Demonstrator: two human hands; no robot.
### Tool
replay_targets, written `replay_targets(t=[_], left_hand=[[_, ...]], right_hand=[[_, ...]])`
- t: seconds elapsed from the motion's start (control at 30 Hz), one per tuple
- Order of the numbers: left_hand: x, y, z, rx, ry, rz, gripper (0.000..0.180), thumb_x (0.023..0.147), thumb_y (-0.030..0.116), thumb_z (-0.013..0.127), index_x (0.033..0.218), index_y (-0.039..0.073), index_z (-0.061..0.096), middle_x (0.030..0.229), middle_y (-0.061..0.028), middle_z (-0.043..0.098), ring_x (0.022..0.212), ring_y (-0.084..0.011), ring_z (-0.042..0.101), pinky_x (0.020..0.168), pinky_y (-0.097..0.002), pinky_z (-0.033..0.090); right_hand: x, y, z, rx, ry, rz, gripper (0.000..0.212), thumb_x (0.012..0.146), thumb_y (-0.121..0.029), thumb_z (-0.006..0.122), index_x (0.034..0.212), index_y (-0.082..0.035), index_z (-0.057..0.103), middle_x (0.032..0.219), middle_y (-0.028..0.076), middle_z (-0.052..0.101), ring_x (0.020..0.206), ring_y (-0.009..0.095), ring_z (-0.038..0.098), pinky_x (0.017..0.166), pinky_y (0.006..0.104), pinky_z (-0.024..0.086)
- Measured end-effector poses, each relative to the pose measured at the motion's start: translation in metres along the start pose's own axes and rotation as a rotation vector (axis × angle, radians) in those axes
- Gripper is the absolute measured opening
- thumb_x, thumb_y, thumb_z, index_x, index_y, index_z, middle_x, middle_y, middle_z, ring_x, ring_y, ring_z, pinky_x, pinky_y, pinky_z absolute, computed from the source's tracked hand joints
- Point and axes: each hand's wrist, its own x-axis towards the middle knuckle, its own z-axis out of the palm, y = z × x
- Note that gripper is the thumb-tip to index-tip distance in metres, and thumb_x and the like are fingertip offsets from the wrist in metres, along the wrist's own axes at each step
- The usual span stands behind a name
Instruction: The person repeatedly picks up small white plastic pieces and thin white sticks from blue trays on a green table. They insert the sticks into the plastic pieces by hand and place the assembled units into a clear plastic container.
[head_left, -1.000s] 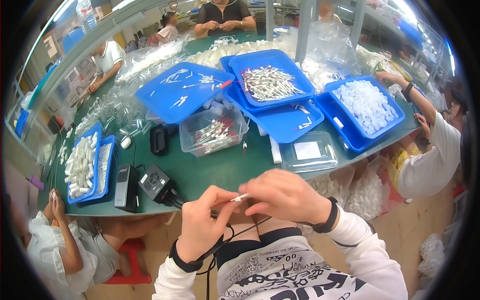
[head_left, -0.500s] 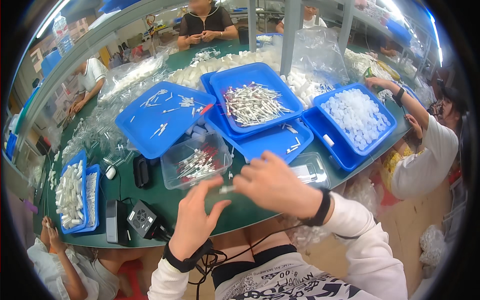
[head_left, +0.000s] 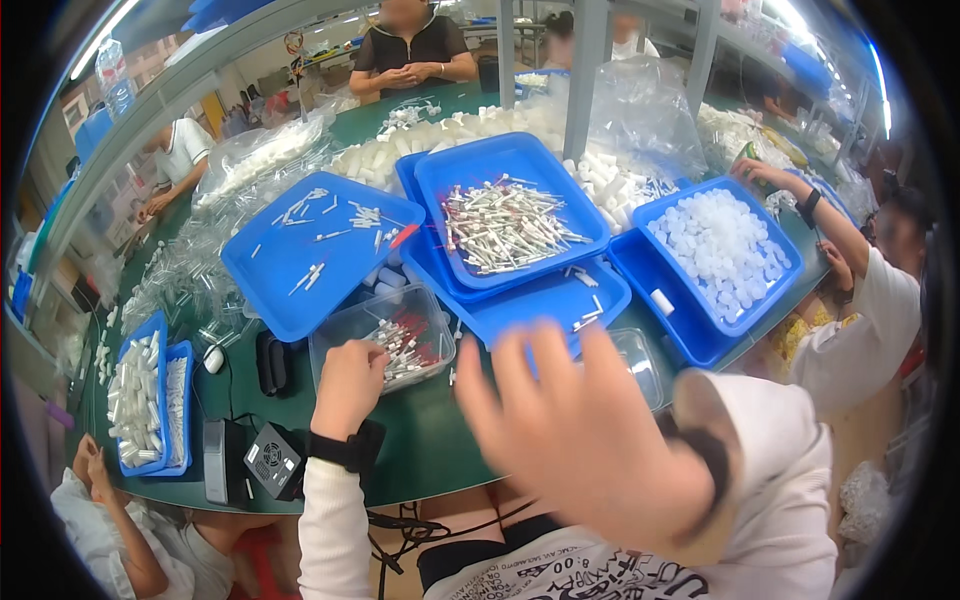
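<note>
My left hand is at the near left corner of a clear plastic tub, its fingers bent together at the rim. What they hold, if anything, is hidden. Inside the tub lies a heap of small white sticks with red ends. My right hand is raised close to the camera and smeared by motion. Its fingers are spread, and nothing shows between them. Beyond it stands a blue tray with a few loose white pieces. Another blue tray, stacked higher, is full of similar sticks.
At left, a blue tray carries scattered sticks. White caps fill a tray at right. White tubes fill a bin near a black box with a fan grille. Co-workers sit around the green table; a grey post rises behind.
My hands, which were close together in front of the tub, have parted. The left moved left to the tub's corner; the right came up nearer the camera and its fingers spread.
</note>
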Motion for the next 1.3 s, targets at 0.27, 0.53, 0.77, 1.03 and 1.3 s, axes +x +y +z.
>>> replay_targets(t=[0.27,0.53,0.77,1.03,1.3], left_hand=[[0.025,0.004,0.001,0.148,-0.088,-0.056,0.013,0.066,0.004,0.074,0.077,-0.001,0.070,0.077,-0.0183,0.069,0.075,-0.0321,0.069,0.070,-0.0372,0.053],[0.024,-0.009,0.003,0.153,-0.132,-0.076,0.006,0.070,0.005,0.067,0.076,0.006,0.068,0.075,-0.0144,0.069,0.078,-0.0334,0.068,0.071,-0.0399,0.053],[0.029,0.008,0.007,0.452,-0.095,0.043,0.006,0.068,0.005,0.067,0.070,0.010,0.065,0.073,-0.0126,0.068,0.076,-0.0354,0.067,0.070,-0.0435,0.053],[0.016,0.005,-0.009,-0.037,-0.052,0.043,0.009,0.071,0.005,0.068,0.079,0.001,0.071,0.075,-0.0143,0.069,0.069,-0.0260,0.069,0.066,-0.0333,0.053],[-0.011,0.034,-0.035,-0.695,-0.089,-0.122,0.020,0.085,0.004,0.064,0.105,-0.001,0.064,0.091,-0.0142,0.071,0.080,-0.0185,0.069,0.071,-0.0307,0.054]], right_hand=[[-0.035,-0.026,-0.054,-0.204,0.225,-0.138,0.028,0.080,-0.017,0.056,0.100,-0.001,0.066,0.085,0.016,0.064,0.080,0.030,0.059,0.072,0.0455,0.055],[-0.018,0.052,0.046,0.564,-0.484,-0.057,0.013,0.073,-0.020,0.068,0.080,-0.009,0.069,0.075,0.009,0.065,0.072,0.024,0.067,0.056,0.0354,0.051],[-0.032,0.110,0.220,0.494,-0.473,0.560,0.016,0.075,-0.017,0.072,0.086,-0.006,0.073,0.086,0.017,0.070,0.083,0.034,0.069,0.073,0.0416,0.055],[-0.021,0.098,0.243,0.567,-0.435,0.924,0.017,0.074,-0.023,0.077,0.085,-0.010,0.074,0.088,0.013,0.072,0.084,0.031,0.070,0.072,0.0411,0.055],[-0.029,0.100,0.213,0.575,-0.340,0.941,0.015,0.074,-0.022,0.077,0.081,-0.010,0.071,0.084,0.012,0.071,0.081,0.030,0.069,0.070,0.0407,0.053]])
